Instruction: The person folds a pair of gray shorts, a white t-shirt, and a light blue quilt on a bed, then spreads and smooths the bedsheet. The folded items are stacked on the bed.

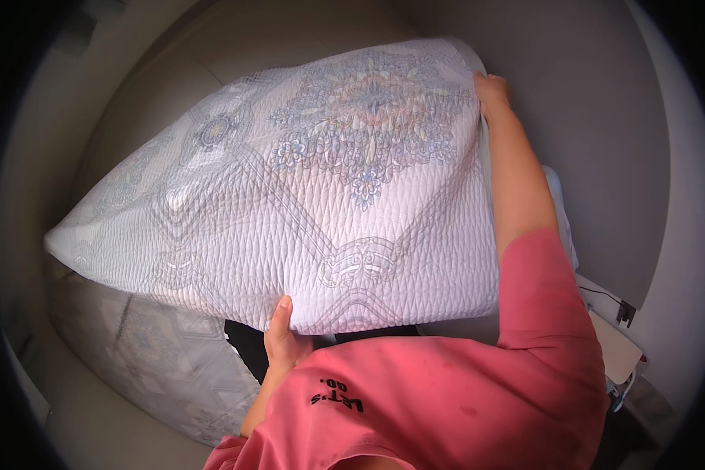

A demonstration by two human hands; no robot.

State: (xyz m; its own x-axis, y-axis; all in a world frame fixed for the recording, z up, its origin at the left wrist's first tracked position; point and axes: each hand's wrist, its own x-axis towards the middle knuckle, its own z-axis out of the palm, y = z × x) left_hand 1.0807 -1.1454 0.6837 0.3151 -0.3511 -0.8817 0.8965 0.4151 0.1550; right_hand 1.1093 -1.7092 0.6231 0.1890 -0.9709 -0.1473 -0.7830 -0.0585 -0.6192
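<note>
A pale quilted bedspread [305, 205] with blue and peach medallion patterns spreads out in front of me. My left hand [283, 341] grips its near edge, thumb on top and fingers hidden beneath. With my arm stretched forward, my right hand [492, 94] holds the bedspread's right edge near the far corner. Between my hands the cloth is raised and fairly taut. Toward the left it narrows to a pointed corner, with soft folds along the way.
A patterned grey covering [153, 358] lies below on the left. Along the right stands a grey panel [599, 147], with light-blue folded fabric [561, 205] by my right arm. A beige-topped surface [617, 346], a dark cable [599, 291] and a plug-like black object [625, 314] are at the lower right.
</note>
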